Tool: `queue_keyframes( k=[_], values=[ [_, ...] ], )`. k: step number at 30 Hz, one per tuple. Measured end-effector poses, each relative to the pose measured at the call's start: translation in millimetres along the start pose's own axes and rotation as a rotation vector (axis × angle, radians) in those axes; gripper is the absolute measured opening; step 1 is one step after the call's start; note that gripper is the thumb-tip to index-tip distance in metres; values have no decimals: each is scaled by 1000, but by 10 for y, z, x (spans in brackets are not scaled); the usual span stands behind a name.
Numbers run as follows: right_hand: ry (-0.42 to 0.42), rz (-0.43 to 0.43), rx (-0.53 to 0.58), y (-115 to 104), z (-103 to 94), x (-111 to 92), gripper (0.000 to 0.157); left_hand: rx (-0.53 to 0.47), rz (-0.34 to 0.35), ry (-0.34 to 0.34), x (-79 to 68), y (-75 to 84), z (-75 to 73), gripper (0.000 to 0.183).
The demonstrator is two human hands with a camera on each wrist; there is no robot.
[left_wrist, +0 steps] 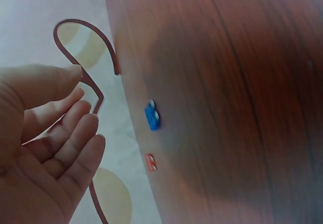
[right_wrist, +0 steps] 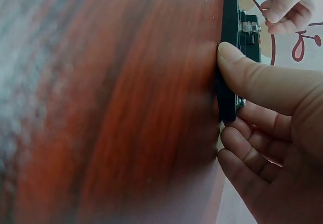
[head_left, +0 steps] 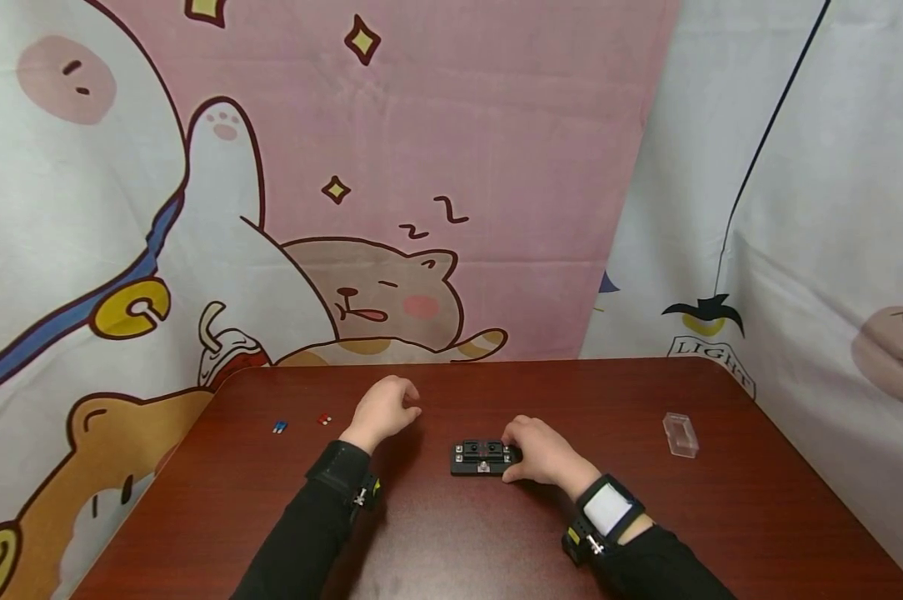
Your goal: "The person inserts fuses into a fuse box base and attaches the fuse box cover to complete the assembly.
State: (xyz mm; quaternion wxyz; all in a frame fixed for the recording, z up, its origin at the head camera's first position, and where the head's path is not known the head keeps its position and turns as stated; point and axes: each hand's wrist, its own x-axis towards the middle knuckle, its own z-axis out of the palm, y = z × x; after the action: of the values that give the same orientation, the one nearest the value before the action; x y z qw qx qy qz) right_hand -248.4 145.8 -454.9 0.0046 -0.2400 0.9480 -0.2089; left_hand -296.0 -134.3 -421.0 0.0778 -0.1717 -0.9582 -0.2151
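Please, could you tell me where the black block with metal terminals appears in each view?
Head: black block below and slightly right of the picture's centre, its right end gripped by the right hand.
Left wrist: not in this picture.
Right wrist: upper right, partly covered by that same hand.
Shared landmark: the left hand, which shows in all three views.

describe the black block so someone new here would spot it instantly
On the reddish-brown table, find the person's right hand. It grips the right end of the black block. Unlike the clear box farther right, the block carries shiny metal fittings.
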Motion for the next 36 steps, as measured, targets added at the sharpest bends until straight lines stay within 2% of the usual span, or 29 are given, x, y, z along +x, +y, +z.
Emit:
queue_keyframes(
  k=[8,20,28,36],
  values=[
    [-16,10,9,-47,-9,-6,42,3,-117,-26,54,-151,42,13],
    [-19,1,5,-47,-5,11,42,23,-213,-77,143,-238,123,8],
    [-23,4,11,-35,-3,13,41,26,-248,-110,193,-279,134,9],
    [-29,10,8,-35,-9,16,42,50,-238,-108,203,-280,161,10]
  ],
)
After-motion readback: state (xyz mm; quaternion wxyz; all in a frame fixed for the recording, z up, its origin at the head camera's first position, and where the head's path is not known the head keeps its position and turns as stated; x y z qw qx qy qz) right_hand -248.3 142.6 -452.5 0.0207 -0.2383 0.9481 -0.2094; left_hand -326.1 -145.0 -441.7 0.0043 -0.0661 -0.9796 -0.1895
